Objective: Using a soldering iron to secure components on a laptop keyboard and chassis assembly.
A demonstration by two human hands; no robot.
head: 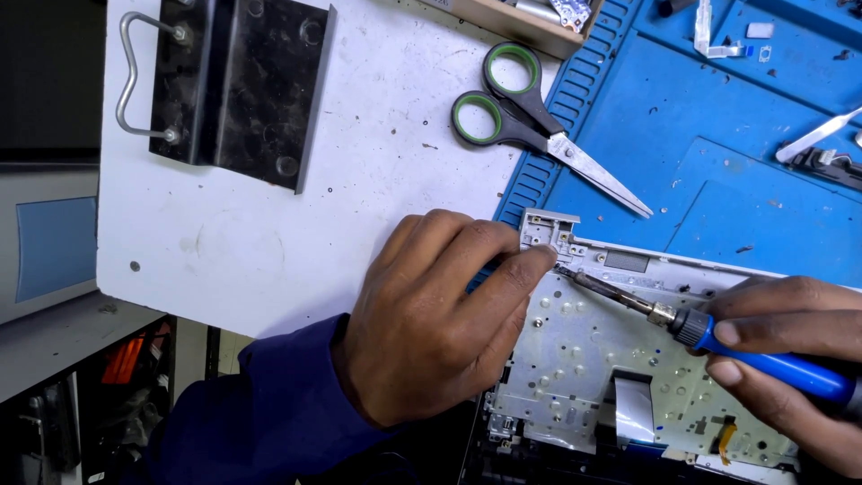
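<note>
An opened laptop base with a silvery metal backplate lies at the lower right, partly on the blue work mat. My left hand rests on its upper left corner, fingertips pinched at a small bracket there. My right hand grips a blue-handled screwdriver. The screwdriver's tip touches the corner just beside my left fingertips. A white flat ribbon cable lies on the backplate.
Scissors with black and green handles lie across the white table and the mat's edge. A black metal block with a wire handle sits at the upper left. A wooden tray and small parts are at the top.
</note>
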